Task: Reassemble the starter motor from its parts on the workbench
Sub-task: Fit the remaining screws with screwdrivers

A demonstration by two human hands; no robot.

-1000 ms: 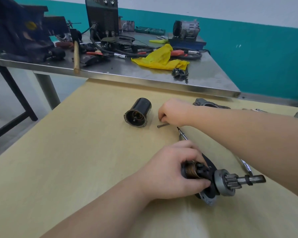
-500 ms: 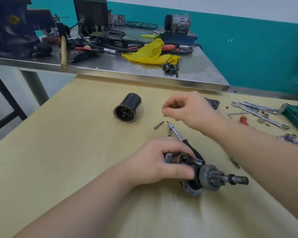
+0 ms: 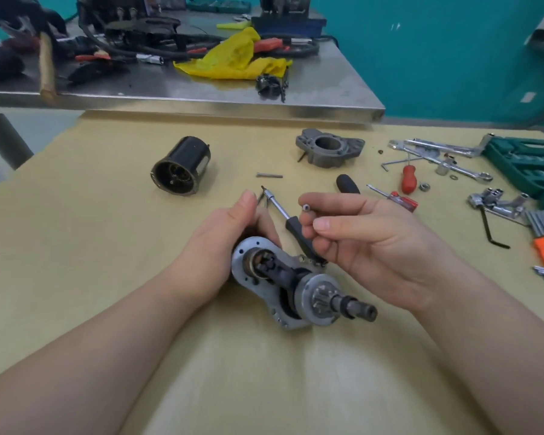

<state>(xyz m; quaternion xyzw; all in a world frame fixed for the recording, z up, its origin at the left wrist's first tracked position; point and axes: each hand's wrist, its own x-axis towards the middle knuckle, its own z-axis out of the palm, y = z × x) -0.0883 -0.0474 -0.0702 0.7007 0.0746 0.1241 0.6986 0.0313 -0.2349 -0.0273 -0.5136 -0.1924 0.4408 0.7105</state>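
The right hand (image 3: 371, 243) pinches a small screw (image 3: 306, 207) at its fingertips while the left hand (image 3: 230, 243) grips the drive-end plate assembly (image 3: 283, 284); fumbled, the screw could roll among loose tools.

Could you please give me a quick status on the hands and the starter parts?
Left hand grips drive assembly. Right hand pinches small screw. Black housing and nose casting loose on bench. Nothing blocking.
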